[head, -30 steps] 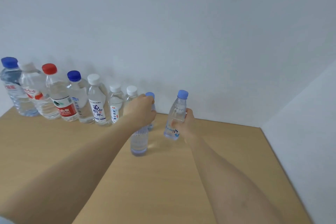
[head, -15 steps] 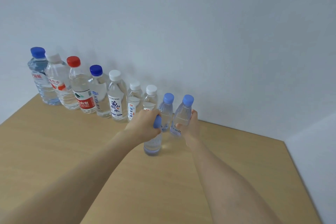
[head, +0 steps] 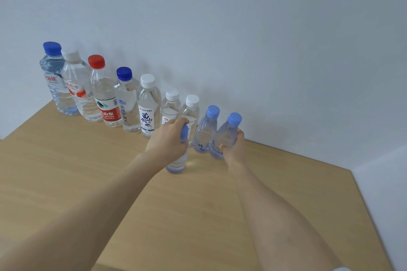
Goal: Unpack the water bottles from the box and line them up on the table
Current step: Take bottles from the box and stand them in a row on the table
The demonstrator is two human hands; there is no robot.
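Since half a second ago, the right hand [head: 234, 147] has brought its bottle [head: 224, 138] a little further toward the wall, so it now stands just beside the last bottle in the row; the left hand [head: 169, 140] has hardly shifted.

In the head view, the right hand is gripping the lower body of that light-blue-capped bottle near the middle of the frame, the bottle leaning slightly with its cap toward the upper right. Whether its base is touching the table [head: 198, 215] cannot be told. The left hand is closing over the top of another small bottle [head: 177, 164], its blue cap peeking out between the fingers, its base resting on the table in front of the row.

The row [head: 123, 99] is running along the wall from the upper left down toward the centre: a blue cap, a white, a red, a dark blue, three white, then a light-blue one [head: 206, 131] touching the held bottle. Both forearms are reaching in from the bottom edge.
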